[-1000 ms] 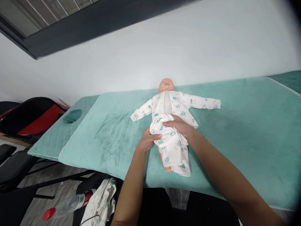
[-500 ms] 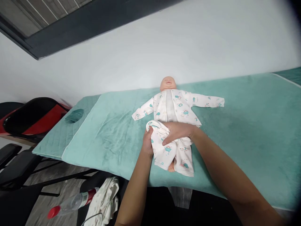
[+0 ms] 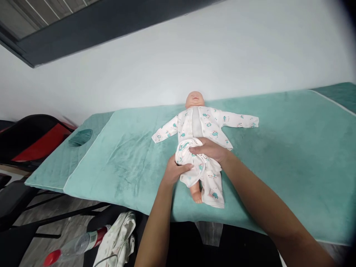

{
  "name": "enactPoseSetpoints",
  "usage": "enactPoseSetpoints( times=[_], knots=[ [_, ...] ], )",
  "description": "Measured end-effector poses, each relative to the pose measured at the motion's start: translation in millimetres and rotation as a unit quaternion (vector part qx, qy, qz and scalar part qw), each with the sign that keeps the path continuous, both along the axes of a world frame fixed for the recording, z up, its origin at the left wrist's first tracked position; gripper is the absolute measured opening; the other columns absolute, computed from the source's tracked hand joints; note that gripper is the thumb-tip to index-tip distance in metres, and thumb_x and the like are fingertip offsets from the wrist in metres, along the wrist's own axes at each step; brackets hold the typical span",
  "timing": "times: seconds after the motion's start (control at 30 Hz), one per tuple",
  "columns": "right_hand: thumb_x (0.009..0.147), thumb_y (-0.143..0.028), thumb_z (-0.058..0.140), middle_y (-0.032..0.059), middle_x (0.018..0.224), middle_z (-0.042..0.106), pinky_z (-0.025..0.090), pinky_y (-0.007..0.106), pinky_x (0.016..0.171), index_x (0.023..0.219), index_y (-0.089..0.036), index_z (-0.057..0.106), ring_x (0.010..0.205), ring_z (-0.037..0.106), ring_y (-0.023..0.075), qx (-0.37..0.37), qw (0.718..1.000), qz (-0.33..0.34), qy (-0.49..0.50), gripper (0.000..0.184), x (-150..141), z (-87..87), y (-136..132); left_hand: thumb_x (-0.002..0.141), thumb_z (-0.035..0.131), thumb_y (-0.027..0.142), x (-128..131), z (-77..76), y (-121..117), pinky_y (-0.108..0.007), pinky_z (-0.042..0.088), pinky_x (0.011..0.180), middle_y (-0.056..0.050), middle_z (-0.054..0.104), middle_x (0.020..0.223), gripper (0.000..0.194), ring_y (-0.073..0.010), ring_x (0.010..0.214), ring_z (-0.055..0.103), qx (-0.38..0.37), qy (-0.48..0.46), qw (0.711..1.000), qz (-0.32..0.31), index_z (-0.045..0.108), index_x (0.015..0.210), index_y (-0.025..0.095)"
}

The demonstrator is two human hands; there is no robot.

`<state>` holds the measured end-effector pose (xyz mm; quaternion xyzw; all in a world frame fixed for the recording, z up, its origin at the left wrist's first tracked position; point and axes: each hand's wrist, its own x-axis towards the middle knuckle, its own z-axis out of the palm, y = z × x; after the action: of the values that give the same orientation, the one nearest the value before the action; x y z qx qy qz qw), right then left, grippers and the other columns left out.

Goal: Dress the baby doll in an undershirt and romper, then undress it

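Observation:
A baby doll [image 3: 194,99] lies on its back on the green padded bed, its head by the wall. It wears a white printed jacket [image 3: 217,128] with both sleeves spread, open down the front. White printed pants [image 3: 213,185] lie over its lower body, the waist bunched up. My left hand [image 3: 174,170] grips the bunched cloth at the left leg, thumb on top. My right hand [image 3: 210,148] closes on the waist part of the pants. One bare doll foot [image 3: 197,195] shows below the shortened left leg opening; the other foot is hidden by the cloth.
The green bed cover [image 3: 278,159] reaches to the wall, with a face hole [image 3: 80,137] at the left end. Below the near edge are a plastic bottle [image 3: 80,244] with a red cap and a crumpled cloth [image 3: 116,237]. Black and red chairs [image 3: 39,139] stand at left.
The left leg of the pants has been gathered upward, baring the doll's foot. My left hand has gone from the side of the waist to lower on the leg. The view shifted slightly.

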<state>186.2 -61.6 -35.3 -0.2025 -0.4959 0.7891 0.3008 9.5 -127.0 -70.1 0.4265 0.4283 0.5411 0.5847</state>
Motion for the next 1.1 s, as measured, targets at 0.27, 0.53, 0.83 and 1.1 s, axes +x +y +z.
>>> enactPoseSetpoints(
  times=[0.27, 0.53, 0.83, 1.1],
  knots=[
    [0.069, -0.029, 0.084, 0.0017, 0.094, 0.070, 0.050, 0.027, 0.073, 0.109, -0.016, 0.068, 0.085, 0.063, 0.0171, 0.130, 0.986, 0.099, -0.042, 0.045, 7.7, 9.7, 5.2, 0.064, 0.085, 0.036, 24.2, 16.6, 9.0, -0.029, 0.054, 0.071, -0.001, 0.073, 0.081, 0.039, -0.0172, 0.068, 0.068, 0.030, -0.103, 0.984, 0.141, 0.071, 0.095, 0.019],
    [0.068, -0.021, 0.079, 0.0024, 0.088, 0.071, 0.051, 0.028, 0.075, 0.097, -0.015, 0.071, 0.081, 0.065, 0.0179, 0.031, 0.996, -0.056, 0.068, 0.030, 5.6, -1.9, -0.4, 0.060, 0.087, 0.042, 17.9, 24.2, -2.0, -0.031, 0.052, 0.068, -0.006, 0.074, 0.085, 0.047, -0.0215, 0.073, 0.068, -0.003, -0.040, 0.997, 0.064, 0.073, 0.095, 0.014],
    [0.066, -0.030, 0.083, 0.0045, 0.094, 0.071, 0.050, 0.028, 0.075, 0.108, -0.014, 0.068, 0.085, 0.065, 0.0191, 0.069, 0.994, 0.061, 0.059, 0.048, 9.5, 6.7, -5.7, 0.060, 0.075, 0.018, 31.2, 46.9, -13.6, -0.029, 0.051, 0.073, -0.002, 0.074, 0.083, 0.036, -0.0197, 0.077, 0.068, 0.031, -0.110, 0.986, 0.118, 0.073, 0.096, 0.017],
    [0.073, -0.038, 0.079, 0.0023, 0.101, 0.071, 0.049, 0.029, 0.080, 0.109, -0.019, 0.067, 0.092, 0.064, 0.0193, 0.240, 0.957, 0.145, -0.079, 0.043, 7.3, 15.3, -6.1, 0.075, 0.072, 0.019, 47.1, 52.4, -74.2, -0.030, 0.053, 0.084, -0.004, 0.074, 0.098, 0.030, -0.0210, 0.094, 0.069, -0.051, -0.147, 0.972, 0.174, 0.072, 0.105, 0.019]
  ],
)
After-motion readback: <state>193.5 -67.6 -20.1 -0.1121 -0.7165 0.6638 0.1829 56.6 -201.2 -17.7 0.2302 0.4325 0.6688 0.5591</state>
